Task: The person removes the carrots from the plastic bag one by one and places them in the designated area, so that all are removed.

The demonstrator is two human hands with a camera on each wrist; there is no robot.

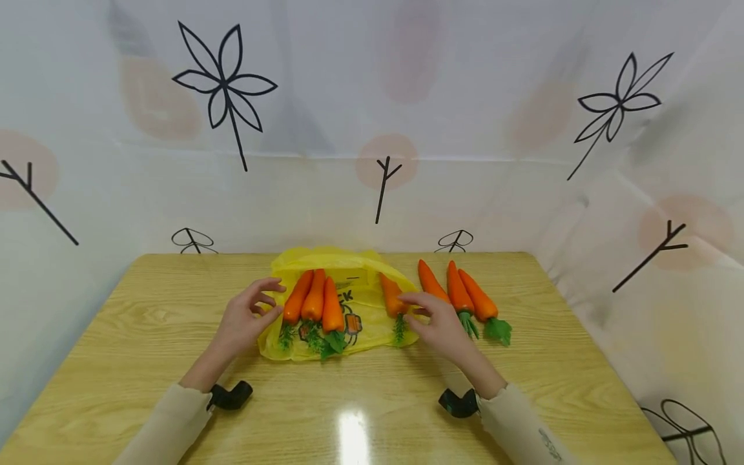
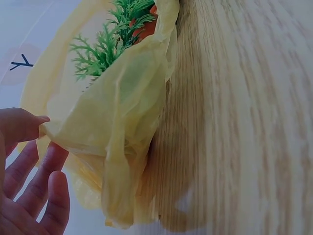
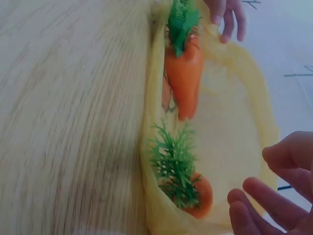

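Note:
A yellow plastic bag lies with its mouth spread. Three carrots rest side by side in its left part, green tops toward the person; another carrot lies at the right. My left hand is at the left rim; in the left wrist view its thumb and a finger pinch the yellow plastic. Beside the single carrot is my right hand, fingers loosely bent. In the right wrist view this hand holds nothing, near the rim and the carrot.
Right of the bag, three more carrots lie on the wooden table, one partly behind my right hand. A pale cloth with line-drawn plants hangs behind the table and along its sides.

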